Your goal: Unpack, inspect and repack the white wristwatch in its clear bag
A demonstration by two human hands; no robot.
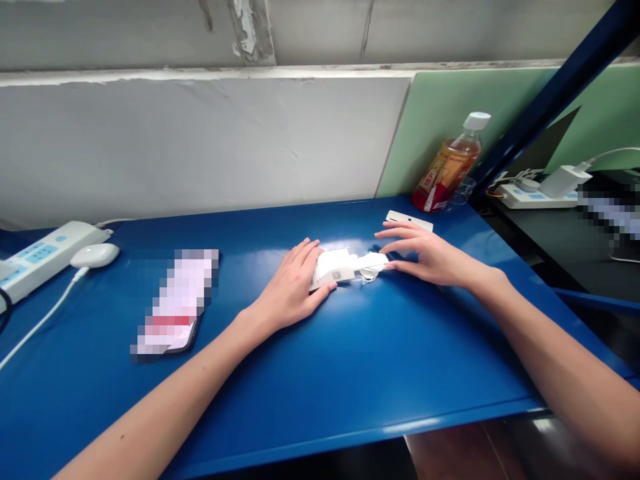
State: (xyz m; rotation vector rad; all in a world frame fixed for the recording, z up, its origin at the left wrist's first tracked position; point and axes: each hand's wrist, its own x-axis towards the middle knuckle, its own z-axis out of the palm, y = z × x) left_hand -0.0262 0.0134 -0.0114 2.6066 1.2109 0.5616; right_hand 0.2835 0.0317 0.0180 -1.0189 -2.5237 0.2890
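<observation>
Blue table: glossy metal top, seen from the head camera.
White box: small, lying mid-table, with a crumpled clear wrapper touching its right end.
Left hand: resting flat, fingers and thumb curled around the box's left end.
Right hand: fingers spread, thumb and fingertips pressing on the wrapper.
Phone: left of the hands, well apart.
Bottle: upright at the far right corner.
White card: flat, just beyond the right hand.

Left hand gripping small white box, right hand touching its crumpled wrapper, blue table
</observation>
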